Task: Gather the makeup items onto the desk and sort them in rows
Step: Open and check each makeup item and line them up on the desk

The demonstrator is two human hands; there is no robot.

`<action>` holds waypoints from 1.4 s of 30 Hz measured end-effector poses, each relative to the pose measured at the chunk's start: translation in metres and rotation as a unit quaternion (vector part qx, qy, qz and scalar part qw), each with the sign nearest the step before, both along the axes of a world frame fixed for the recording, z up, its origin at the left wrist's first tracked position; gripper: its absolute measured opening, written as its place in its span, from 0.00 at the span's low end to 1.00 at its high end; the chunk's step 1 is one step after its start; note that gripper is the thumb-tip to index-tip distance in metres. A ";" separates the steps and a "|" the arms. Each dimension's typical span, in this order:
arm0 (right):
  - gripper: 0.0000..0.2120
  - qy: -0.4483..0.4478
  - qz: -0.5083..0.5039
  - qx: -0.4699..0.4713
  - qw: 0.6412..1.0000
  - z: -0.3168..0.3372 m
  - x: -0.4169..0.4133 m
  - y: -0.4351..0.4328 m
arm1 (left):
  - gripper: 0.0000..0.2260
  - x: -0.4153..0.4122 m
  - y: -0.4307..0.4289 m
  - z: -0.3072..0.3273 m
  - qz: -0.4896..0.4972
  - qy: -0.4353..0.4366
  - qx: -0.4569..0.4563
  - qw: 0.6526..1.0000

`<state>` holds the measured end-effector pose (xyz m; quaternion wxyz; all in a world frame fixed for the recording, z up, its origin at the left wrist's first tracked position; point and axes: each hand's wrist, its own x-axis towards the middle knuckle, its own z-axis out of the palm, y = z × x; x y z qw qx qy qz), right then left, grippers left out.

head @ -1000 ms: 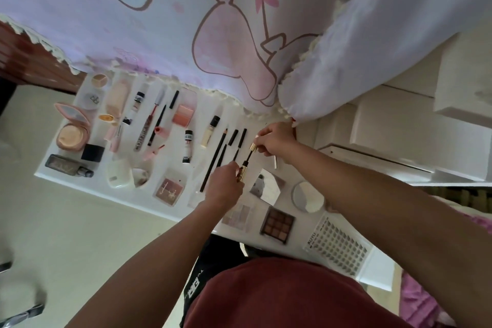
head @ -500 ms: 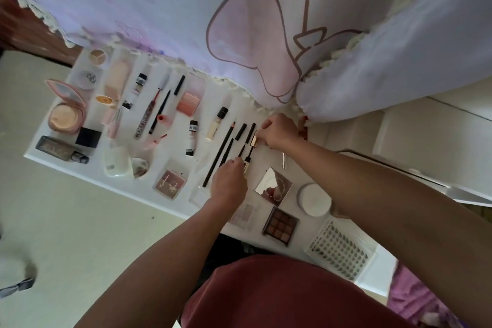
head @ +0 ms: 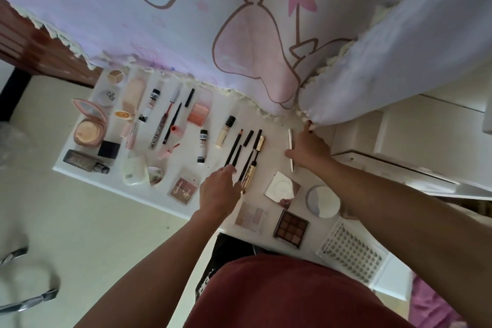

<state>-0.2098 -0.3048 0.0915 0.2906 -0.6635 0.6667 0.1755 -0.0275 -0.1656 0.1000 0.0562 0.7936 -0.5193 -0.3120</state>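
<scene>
Done: makeup items (head: 198,114) mostly lying in rows on desk (head: 275,158).
Remaining: likely straightening gold mascara (head: 253,165) and white stick (head: 291,149).
Left hand (head: 218,190): relaxed, holding nothing, fingertips by black pencils (head: 234,148).
Right hand (head: 310,150): flat, touching white stick.

place: home bedroom | evidence: white bench (head: 274,125) laid with makeup, cartoon-print curtain (head: 239,21) with pink bows, white drawers (head: 426,141), cream floor (head: 53,221)

Rust-red top (head: 292,293), black bottoms (head: 231,247) (white lettering), bare forearms (head: 159,261)
</scene>
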 end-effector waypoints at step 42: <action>0.17 -0.458 -0.159 0.279 0.829 0.107 -0.053 0.051 | 0.05 -0.021 -0.018 0.106 0.132 0.432 -0.048 0.891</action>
